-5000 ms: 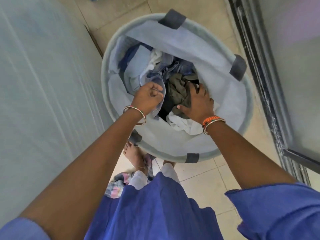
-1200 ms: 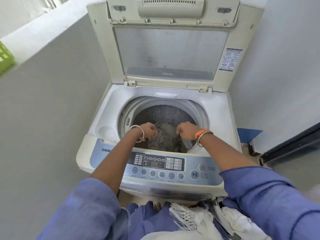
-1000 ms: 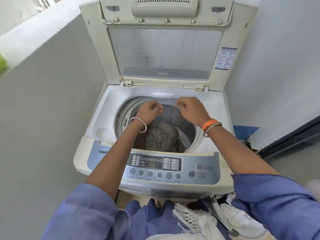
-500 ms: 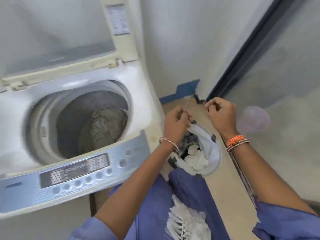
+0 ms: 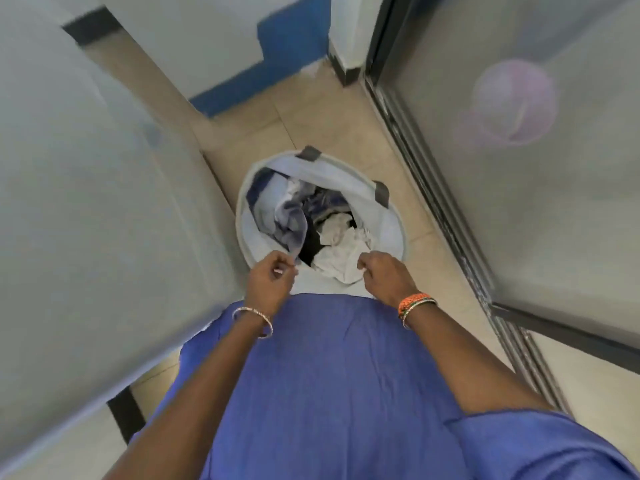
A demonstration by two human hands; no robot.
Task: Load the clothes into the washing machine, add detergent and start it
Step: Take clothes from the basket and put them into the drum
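A round pale-blue laundry basket [image 5: 398, 216] stands on the floor, straight below me. Inside lie a lavender-blue cloth [image 5: 287, 220], a white cloth [image 5: 341, 251] and a dark garment [image 5: 311, 239]. My left hand [image 5: 272, 284] hovers over the basket's near left rim, fingers loosely curled and empty, close to the tip of the lavender-blue cloth. My right hand [image 5: 384, 277] hovers over the near right rim, also loosely curled and empty. The washing machine's grey-white side [image 5: 86, 202] fills the left, blurred; its tub is out of view.
A dark-framed frosted glass door [image 5: 433, 188] runs along the right, close to the basket. A white wall with a blue base strip [image 5: 291, 39] closes the far end. Beige floor tiles [image 5: 329, 119] show around the basket. My blue garment [image 5: 329, 375] covers the foreground.
The olive garment went from the basket into the machine's tub and both hands let go. My view has swung right and down from the open tub to the basket, hands following.
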